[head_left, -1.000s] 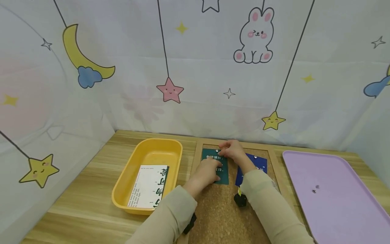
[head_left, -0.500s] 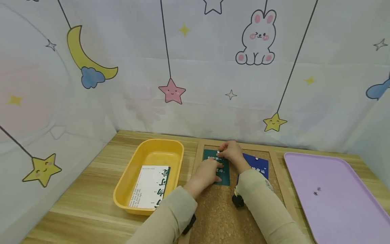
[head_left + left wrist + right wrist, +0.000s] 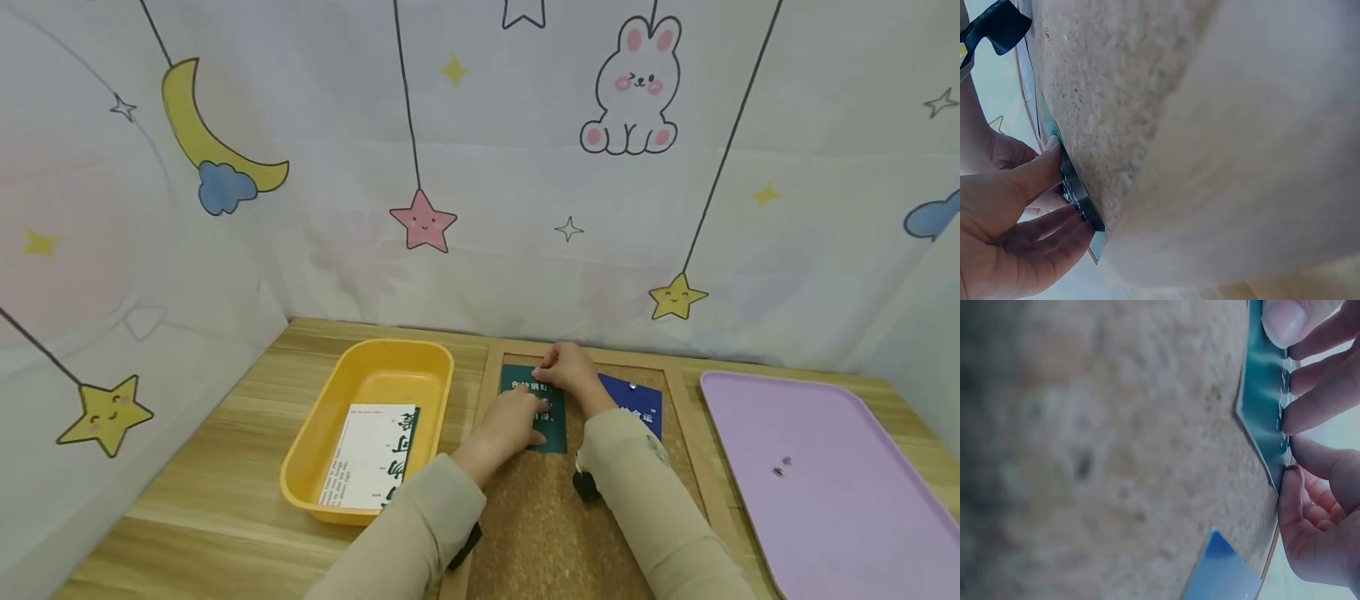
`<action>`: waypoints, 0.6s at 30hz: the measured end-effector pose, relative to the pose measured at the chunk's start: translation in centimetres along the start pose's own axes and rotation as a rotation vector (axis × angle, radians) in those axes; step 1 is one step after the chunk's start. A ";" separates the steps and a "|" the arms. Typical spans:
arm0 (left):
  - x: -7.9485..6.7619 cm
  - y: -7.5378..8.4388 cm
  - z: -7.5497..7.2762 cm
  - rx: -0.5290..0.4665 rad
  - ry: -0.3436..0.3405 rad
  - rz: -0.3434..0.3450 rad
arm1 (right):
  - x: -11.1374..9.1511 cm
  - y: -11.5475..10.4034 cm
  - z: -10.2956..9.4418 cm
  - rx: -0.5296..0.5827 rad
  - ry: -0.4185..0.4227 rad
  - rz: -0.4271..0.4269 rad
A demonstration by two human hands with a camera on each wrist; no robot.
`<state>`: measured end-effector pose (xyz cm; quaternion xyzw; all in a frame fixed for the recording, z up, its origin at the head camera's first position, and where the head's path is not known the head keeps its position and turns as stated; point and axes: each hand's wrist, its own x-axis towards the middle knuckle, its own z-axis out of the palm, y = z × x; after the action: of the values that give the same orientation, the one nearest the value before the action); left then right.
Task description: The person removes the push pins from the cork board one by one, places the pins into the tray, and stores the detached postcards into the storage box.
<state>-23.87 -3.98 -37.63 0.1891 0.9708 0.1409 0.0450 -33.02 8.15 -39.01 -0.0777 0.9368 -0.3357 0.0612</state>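
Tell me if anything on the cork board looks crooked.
Yes, the blue card: its top edge slants more steeply than the board's top rail, so it looks tilted, though the right sleeve covers part of it. The green card beside it looks roughly square.

Rough cork board point(image 3: 555, 533) is bordered by a smooth wooden frame point(image 3: 492, 371); near its far-left corner, a glossy green card point(image 3: 1262, 403) is seen.

We face a creased white fabric backdrop point(image 3: 495, 108) (a winking white rabbit point(image 3: 637, 104) and a smiling pink star point(image 3: 423, 223) decorate it) behind a light-brown wood-grain tabletop point(image 3: 195, 492), in soft, even light.
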 end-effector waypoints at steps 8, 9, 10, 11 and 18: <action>0.2 -0.1 0.0 0.037 -0.018 0.014 | 0.5 -1.2 0.1 -0.263 -0.064 -0.075; 0.2 0.0 0.0 0.041 -0.017 0.019 | 0.7 -1.4 0.2 -0.312 -0.079 -0.083; 0.2 0.0 0.0 0.044 -0.020 0.023 | 0.8 -1.5 0.3 -0.354 -0.094 -0.091; 0.2 0.0 0.0 0.045 -0.021 0.027 | 0.9 -1.7 0.5 -0.387 -0.108 -0.093; -0.2 0.2 -0.1 0.039 -0.027 0.031 | 1.0 -1.9 0.9 -0.414 -0.166 -0.080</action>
<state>-23.64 -3.90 -37.44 0.2068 0.9696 0.1202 0.0521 -33.63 6.01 -38.54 -0.1530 0.9736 -0.1307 0.1073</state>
